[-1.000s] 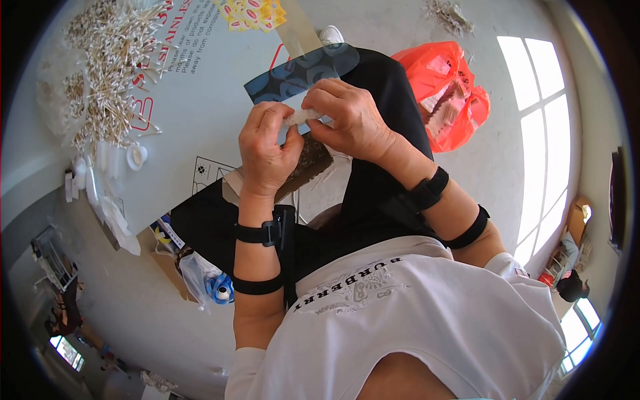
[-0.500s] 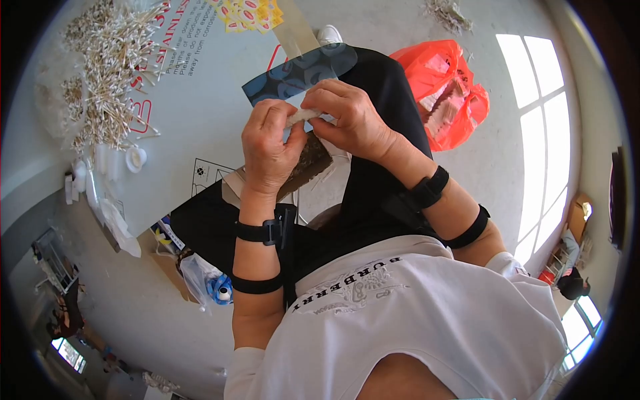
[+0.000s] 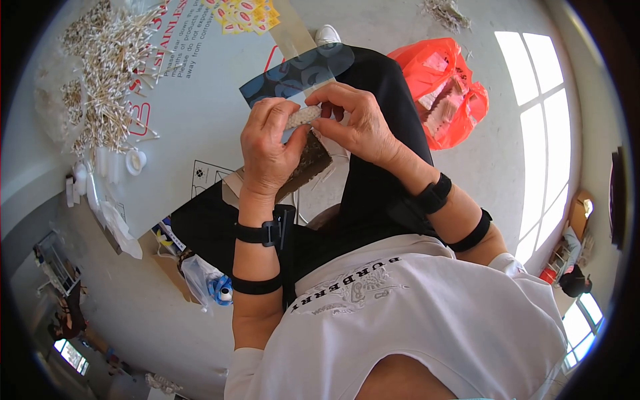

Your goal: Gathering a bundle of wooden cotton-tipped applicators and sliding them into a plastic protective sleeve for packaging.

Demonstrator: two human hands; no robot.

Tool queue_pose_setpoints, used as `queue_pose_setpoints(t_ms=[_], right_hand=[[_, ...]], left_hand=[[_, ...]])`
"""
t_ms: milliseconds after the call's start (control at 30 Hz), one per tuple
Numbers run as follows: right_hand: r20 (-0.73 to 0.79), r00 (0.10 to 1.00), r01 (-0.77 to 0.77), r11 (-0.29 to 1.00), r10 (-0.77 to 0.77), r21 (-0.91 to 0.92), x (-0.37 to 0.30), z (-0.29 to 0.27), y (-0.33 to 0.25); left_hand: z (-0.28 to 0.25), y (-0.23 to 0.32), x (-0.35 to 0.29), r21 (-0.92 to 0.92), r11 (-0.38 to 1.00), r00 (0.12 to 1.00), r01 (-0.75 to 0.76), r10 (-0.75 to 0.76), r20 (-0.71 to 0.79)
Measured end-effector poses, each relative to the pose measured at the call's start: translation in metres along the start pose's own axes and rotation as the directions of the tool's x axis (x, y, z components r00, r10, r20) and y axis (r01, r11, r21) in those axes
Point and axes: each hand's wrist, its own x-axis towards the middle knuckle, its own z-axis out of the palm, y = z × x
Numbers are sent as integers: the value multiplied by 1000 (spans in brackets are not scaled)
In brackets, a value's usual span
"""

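Between my hands, above my lap, is a compact bundle of cotton swabs (image 3: 304, 117), its knobbly white tips facing up. My left hand (image 3: 270, 143) grips the left end between thumb and bent fingers. At the right end, the thumb and forefinger of my right hand (image 3: 363, 127) pinch it, the other fingers curled behind. Just beneath the hands, an open brown cardboard box (image 3: 310, 160) is partly covered by them. Beyond lies a dark blue see-through sheet (image 3: 287, 77). A heap of loose cotton swabs (image 3: 110, 73) spreads over the table's left side.
White round plastic lids (image 3: 136, 161) sit below the heap on the grey tabletop (image 3: 167, 147). Yellow stickers (image 3: 247, 15) lie at the far edge. On the floor to the right, a red plastic bag (image 3: 427, 63) holds pink and white packs. A clear bag (image 3: 200, 277) is at lower left.
The bundle has turned so that its tips show more fully. My right hand's fingers have opened a little and shifted along its right end; my left hand has hardly moved.
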Motion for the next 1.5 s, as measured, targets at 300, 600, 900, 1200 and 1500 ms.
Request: queue_pose_setpoints(t_ms=[300, 600, 900, 1200, 1500], right_hand=[[-43, 983, -171, 976, 178, 137, -1, 6, 4], [10, 966, -248, 921, 257, 301, 7, 3, 12], [-45, 948, -312, 949, 314, 36, 10, 9, 2], [-26, 931, -364, 929, 363, -71, 18, 5, -6], [-23, 931, -362, 930, 364, 64, 17, 4, 6]], left_hand=[[4, 2, -1, -12, 1000, 1000, 27, -27, -2], [5, 0, -1, -47, 999, 1000, 25, -25, 1], [11, 7, 2, -394, 840, 917, 373, -400, 17], [10, 6, 7, -380, 776, 853, 504, -517, 76], [6, 12, 6, -490, 712, 839, 502, -539, 76]])
